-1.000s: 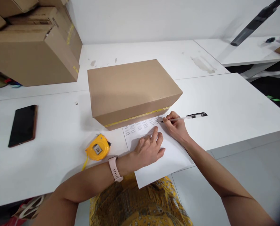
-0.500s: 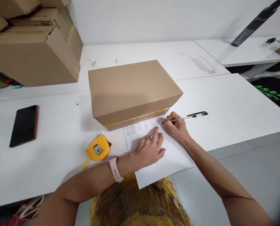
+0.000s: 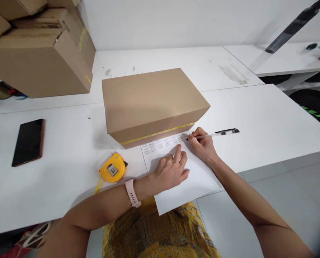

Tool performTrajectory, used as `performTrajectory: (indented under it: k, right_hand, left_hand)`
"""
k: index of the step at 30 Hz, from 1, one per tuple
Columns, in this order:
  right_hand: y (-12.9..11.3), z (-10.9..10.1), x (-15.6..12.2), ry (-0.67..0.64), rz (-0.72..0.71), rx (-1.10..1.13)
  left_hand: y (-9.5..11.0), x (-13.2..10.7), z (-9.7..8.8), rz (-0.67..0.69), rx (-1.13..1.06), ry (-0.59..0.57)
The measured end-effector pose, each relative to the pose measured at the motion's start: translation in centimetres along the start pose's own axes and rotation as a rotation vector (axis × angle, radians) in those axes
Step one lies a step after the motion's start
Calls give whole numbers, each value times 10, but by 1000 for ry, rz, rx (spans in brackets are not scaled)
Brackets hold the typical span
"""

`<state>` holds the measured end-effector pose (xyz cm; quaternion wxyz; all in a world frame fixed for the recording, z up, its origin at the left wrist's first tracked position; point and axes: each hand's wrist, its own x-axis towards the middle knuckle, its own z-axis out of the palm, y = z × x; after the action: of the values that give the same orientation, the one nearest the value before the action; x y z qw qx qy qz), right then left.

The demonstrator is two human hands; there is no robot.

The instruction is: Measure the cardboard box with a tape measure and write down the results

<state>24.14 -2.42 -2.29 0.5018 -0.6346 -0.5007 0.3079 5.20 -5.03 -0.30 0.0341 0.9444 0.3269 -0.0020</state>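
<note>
A clear pen with a black cap end (image 3: 217, 134) is pinched in my right hand (image 3: 202, 143), its tip at the rows of small handwriting near the top of a white sheet of paper (image 3: 173, 200). My left hand (image 3: 171, 170) lies on the paper with its fingers spread, holding nothing. The sheet's upper edge meets the foot of a closed cardboard box (image 3: 154, 102) with yellow tape along its lower front. Left of my left wrist sits a yellow tape measure (image 3: 113, 167), a bit of its blade sticking out.
A dark phone (image 3: 28, 142) lies on the white table (image 3: 68, 143) at the left. Several cardboard boxes (image 3: 38, 64) are stacked at the back left. A grey and black cylindrical device (image 3: 291, 28) stands tilted-looking at the back right, above shelves holding dark cloth (image 3: 310, 100).
Both hands, the pen and the paper keep nearly the same places. The whole view has shifted very slightly.
</note>
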Motion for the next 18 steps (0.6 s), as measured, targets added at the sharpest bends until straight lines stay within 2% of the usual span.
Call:
performTrajectory:
  k: [18]
  right_hand:
    - [3,-2,0,5,-2,-5]
  left_hand:
    - [0,0,0,-4,-1,-15]
